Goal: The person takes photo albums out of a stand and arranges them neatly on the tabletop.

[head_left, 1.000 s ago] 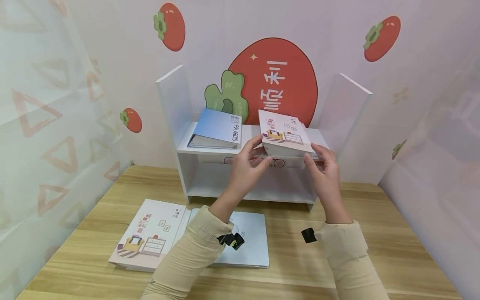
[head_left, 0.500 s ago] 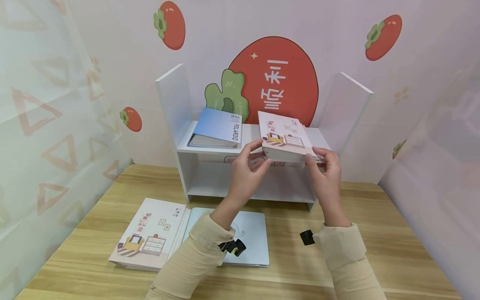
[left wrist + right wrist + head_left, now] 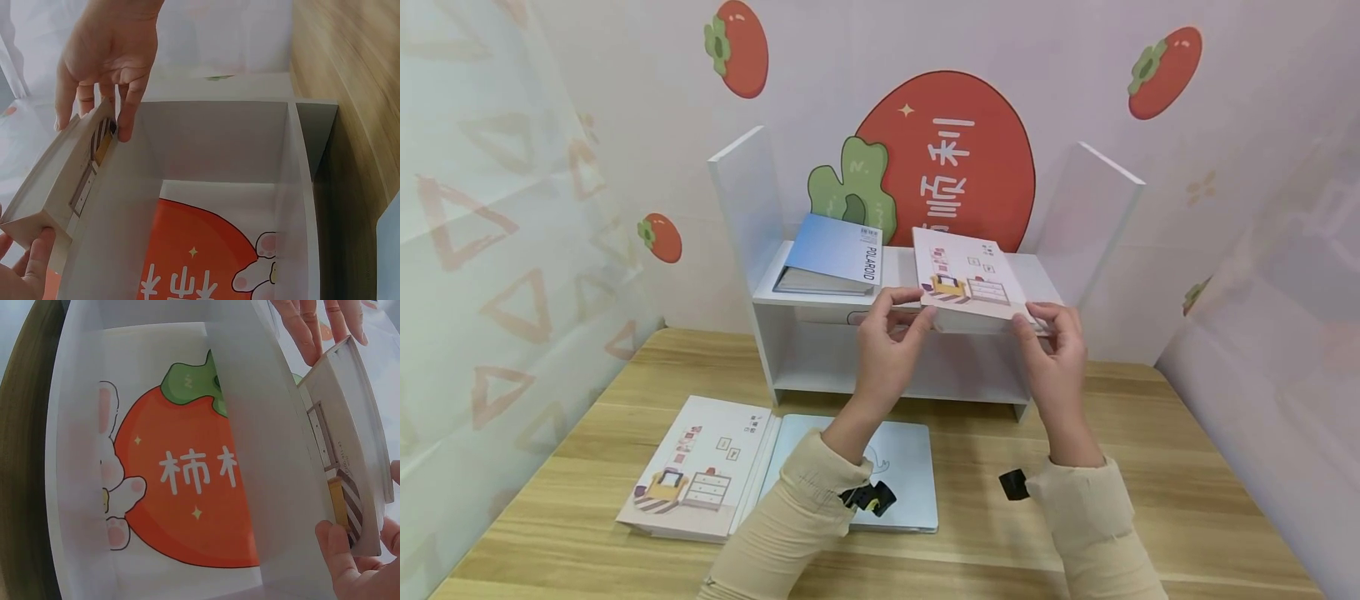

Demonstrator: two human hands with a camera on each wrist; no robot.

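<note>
A white photo album (image 3: 968, 271) with a yellow armchair and a chest of drawers on its cover is held between both hands, its near edge out past the front of the shelf. At its left corner my left hand (image 3: 889, 342) pinches it between thumb and fingers. My right hand (image 3: 1054, 342) grips the right corner the same way. In both wrist views the hands hold opposite ends of this album (image 3: 59, 181), (image 3: 344, 450). Whether its far edge touches the upper board cannot be told. On the board's left part lies a blue POLAROID album (image 3: 835, 254).
The white two-level shelf (image 3: 747, 200) stands on a wooden table (image 3: 1000, 550) with tall side panels. In front lie a similar white album (image 3: 700, 467) and a pale blue album (image 3: 902, 475), partly behind the left sleeve. A printed wall backdrop (image 3: 1067, 83) is behind.
Both hands have drawn the white album towards me and slightly down, over the shelf's front edge. The other albums stay where they were.
</note>
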